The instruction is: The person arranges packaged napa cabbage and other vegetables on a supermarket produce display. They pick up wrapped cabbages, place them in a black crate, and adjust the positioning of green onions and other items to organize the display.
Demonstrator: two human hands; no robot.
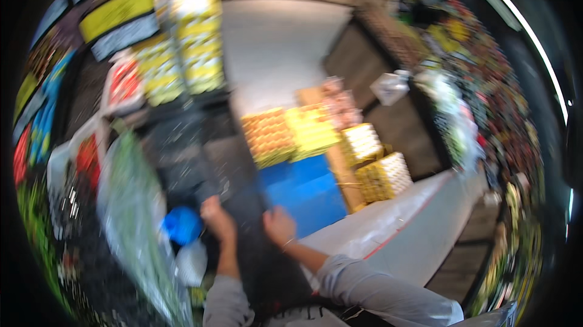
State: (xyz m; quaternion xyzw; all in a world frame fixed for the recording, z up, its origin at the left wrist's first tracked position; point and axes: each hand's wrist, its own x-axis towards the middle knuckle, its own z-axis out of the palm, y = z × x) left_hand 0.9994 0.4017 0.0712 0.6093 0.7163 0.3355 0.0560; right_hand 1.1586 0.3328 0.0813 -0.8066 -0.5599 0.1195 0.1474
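Both hands reach forward over a dark surface, blurred by motion. My left hand (219, 222) looks curled, just right of a round blue object (183, 225) and a white rounded thing (191, 263); what it holds, if anything, does not show. My right hand (279, 226) is curled too, at the left edge of a blue panel (303, 195); its fingers are too blurred to read. Beyond the panel stand stacked orange-brown egg trays (268, 136) and yellow trays (313, 131). A long clear plastic bag of green vegetables (132, 204) lies to the left.
Yellow egg packs (199, 40) are stacked at the upper left, beside a white tray of red produce (124, 83). More white-and-yellow packs (385, 176) stand right of the blue panel. A pale sheet with a red line (396, 231) slopes at the right. Produce displays surround the area.
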